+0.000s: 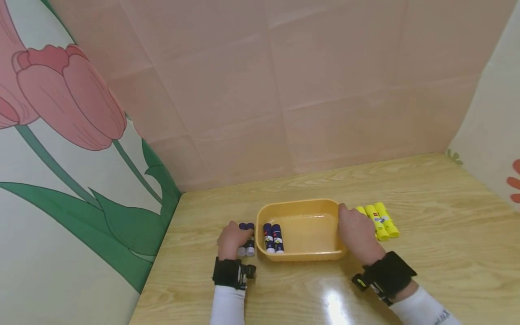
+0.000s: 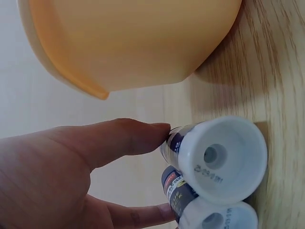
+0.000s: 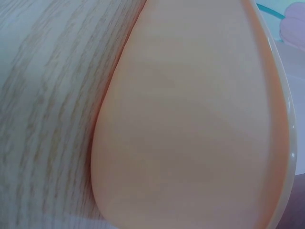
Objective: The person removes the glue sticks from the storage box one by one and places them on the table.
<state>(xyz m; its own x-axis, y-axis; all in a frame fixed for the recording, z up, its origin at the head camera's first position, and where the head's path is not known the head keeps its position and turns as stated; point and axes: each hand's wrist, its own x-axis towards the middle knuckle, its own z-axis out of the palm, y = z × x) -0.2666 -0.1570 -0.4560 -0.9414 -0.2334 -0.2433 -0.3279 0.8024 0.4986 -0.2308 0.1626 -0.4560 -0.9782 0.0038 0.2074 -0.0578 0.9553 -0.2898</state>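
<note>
A yellow-orange plastic basket (image 1: 302, 257) stands on the table, with two dark blue glue sticks (image 1: 278, 238) side by side at its left end. My right hand (image 1: 357, 231) grips the basket's right rim; in the right wrist view the basket wall (image 3: 186, 124) fills most of the picture and the fingers are hidden. Just left of the basket, my left hand (image 1: 232, 238) pinches a pair of dark glue sticks (image 1: 250, 246) with white ends. Close up, its thumb touches the upper glue stick (image 2: 224, 160) and a finger lies against the lower one (image 2: 178, 193).
Several yellow tubes (image 1: 382, 221) lie to the right of the basket, partly behind my right hand. The wood-grain table (image 1: 447, 216) meets a pinkish covered wall (image 1: 284, 90) at the back and a tulip-patterned panel (image 1: 73, 99) on the left.
</note>
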